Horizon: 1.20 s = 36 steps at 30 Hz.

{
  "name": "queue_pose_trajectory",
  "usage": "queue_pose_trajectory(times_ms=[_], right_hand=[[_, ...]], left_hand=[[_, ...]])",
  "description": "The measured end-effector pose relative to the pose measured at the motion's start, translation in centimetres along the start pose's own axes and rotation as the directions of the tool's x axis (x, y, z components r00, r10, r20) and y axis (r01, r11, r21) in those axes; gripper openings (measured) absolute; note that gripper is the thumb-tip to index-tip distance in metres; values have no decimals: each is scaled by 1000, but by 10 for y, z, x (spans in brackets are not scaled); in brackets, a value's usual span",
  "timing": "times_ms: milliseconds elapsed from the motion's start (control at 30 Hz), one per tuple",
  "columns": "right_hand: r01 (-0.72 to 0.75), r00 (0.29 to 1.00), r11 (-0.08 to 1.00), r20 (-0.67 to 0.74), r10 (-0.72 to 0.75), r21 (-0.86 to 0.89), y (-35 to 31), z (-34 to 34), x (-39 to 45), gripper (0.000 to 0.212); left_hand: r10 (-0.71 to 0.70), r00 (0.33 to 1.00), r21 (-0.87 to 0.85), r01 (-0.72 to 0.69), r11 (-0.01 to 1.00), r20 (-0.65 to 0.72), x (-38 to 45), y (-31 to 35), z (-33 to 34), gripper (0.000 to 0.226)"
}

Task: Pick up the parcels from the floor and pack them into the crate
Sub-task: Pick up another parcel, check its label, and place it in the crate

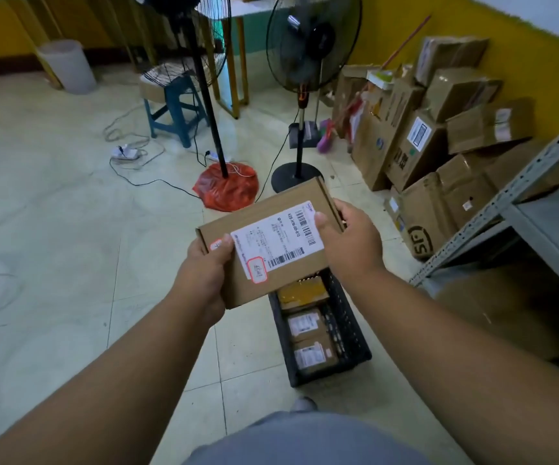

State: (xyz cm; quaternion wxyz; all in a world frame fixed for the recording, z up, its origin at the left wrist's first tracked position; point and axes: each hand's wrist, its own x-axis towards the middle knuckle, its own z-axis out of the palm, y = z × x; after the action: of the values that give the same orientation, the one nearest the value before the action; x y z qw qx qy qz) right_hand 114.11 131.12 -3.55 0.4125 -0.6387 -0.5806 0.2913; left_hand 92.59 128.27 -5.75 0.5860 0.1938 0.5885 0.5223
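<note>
The task looks partly done: the black crate on the floor at six o'clock from the held box already holds parcels, and one more is on its way in. Both hands hold a flat cardboard box in the air above the crate's far end, label up. The left hand grips its near left corner with the thumb on top, and the right hand grips its right edge, thumb laid over the label. Inside the crate, three small labelled parcels lie in a row along its left side, and a strip beside them on the right looks free. What is left, I judge, is lowering this box in. At two o'clock a heap of cartons sits against the yellow wall; whether those belong to the job I cannot tell.
</note>
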Motion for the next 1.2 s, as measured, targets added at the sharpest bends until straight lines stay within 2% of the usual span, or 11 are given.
queue_pose_trajectory(times_ms=[133, 233, 333, 433, 533, 667, 767, 867, 933, 1033, 1200], right_hand=[[-92, 995, 994, -20, 93, 53, 13, 9, 39, 21], [-220, 961, 952, -122, 250, 212, 25, 17, 62, 15], [-373, 884, 794, -75, 461, 481, 41, 27, 83, 43], [-453, 795, 583, 10, 606, 675, 59, 31, 109, 75], [-387, 706, 539, -135, 695, 748, 78, 26, 141, 72], [-354, 593, 578, -302, 747, 735, 91, 30, 163, 57], [-367, 570, 640, -380, 728, 675, 96, 36, 169, 61], [-398, 484, 642, -445, 754, 655, 107, 35, 168, 73], [-422, 388, 618, -485, 784, 663, 124, 37, 162, 77], [-477, 233, 568, -527, 817, 670, 168, 46, 156, 62], [-610, 122, 446, -479, 869, 654, 272, 81, 146, 32]], left_hand=[[-39, 999, 11, 39, 999, -22, 42, 10, 24, 22], [-80, 997, -4, 80, 997, 4, 78, 14, 45, 23], [-125, 990, -50, 129, 990, 68, 121, 19, 76, 22], [-235, 960, 30, 233, 972, 150, 171, 20, 109, 25], [-336, 891, 245, 268, 932, 304, 218, 24, 140, 34], [-380, 798, 521, 99, 848, 467, 278, 54, 175, 59], [-373, 676, 706, -313, 636, 635, 304, 66, 199, 49], [-389, 555, 677, -581, 453, 736, 309, 49, 222, 47], [-441, 499, 662, -624, 414, 746, 309, 26, 233, 48], [-503, 469, 667, -656, 352, 726, 319, -30, 242, 49], [-594, 449, 672, -706, 222, 668, 351, -154, 234, 79]])
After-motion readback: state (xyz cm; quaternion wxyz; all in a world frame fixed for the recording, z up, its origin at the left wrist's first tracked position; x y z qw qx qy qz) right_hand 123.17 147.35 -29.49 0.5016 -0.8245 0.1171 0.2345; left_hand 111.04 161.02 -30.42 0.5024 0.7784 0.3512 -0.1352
